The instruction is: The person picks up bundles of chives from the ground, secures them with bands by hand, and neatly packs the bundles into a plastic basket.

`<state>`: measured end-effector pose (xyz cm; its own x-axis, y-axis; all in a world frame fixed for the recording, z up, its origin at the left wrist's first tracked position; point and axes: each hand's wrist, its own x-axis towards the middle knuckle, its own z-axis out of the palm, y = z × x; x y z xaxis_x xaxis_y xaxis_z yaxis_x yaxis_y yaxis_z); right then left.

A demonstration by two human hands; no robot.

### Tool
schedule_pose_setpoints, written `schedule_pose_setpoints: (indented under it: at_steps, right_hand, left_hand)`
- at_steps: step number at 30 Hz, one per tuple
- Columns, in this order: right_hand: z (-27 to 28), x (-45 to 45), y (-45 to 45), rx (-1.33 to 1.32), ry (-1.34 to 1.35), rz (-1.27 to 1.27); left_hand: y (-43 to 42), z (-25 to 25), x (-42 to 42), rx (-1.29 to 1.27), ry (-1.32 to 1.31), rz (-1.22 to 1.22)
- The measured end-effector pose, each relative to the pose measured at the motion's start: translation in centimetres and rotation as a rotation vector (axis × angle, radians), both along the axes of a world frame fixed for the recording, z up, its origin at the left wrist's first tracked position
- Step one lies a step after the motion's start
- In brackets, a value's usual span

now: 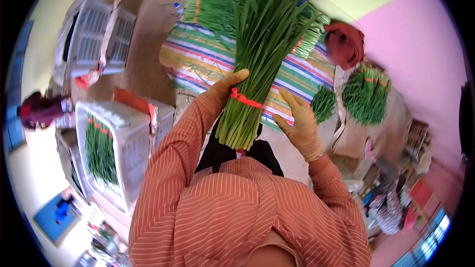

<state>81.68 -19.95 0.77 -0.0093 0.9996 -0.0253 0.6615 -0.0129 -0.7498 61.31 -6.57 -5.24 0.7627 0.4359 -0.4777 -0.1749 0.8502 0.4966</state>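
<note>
A long bundle of garlic chives (267, 49) is held in front of my chest, pale cut ends towards me and dark green leaves pointing away. A red band (246, 100) circles it near the cut ends. My left hand (228, 85) is closed around the bundle's left side, thumb lying across the stalks just above the band. To the right of the bundle is my right hand (301, 124), in a tan glove, its fingers apart and nothing in it. A small gap separates it from the stalks.
Ahead, a striped sheet (198, 54) carries piled chives (217, 5). More chive bundles (367, 94) lie at the right, near a dark red cloth (345, 44). White crates (131, 143) stand at the left, one with chives inside. Another person (388, 212) is at the lower right.
</note>
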Motion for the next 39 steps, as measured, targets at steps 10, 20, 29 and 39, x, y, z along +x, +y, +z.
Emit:
schedule_pose_setpoints:
  at_steps: [10, 20, 29, 39]
  right_hand:
    - [6.9, -10.2, 12.2, 0.444, -0.401, 0.857]
    - [10.2, -26.0, 17.9, 0.387, 0.084, 0.437]
    - [16.6, -38.9, 16.8, 0.728, -0.180, 0.756]
    - [21.5, -38.7, 17.2, 0.895, 0.095, 1.098]
  left_hand:
    - [-1.9, 6.3, -10.2, 0.128, -0.224, 0.163]
    - [0.6, 7.9, -27.8, 0.482, -0.029, 0.540]
    - [-2.2, 17.2, -29.3, 0.792, 0.209, 1.383]
    - [-7.5, 16.8, -31.4, 0.827, 0.035, 1.384]
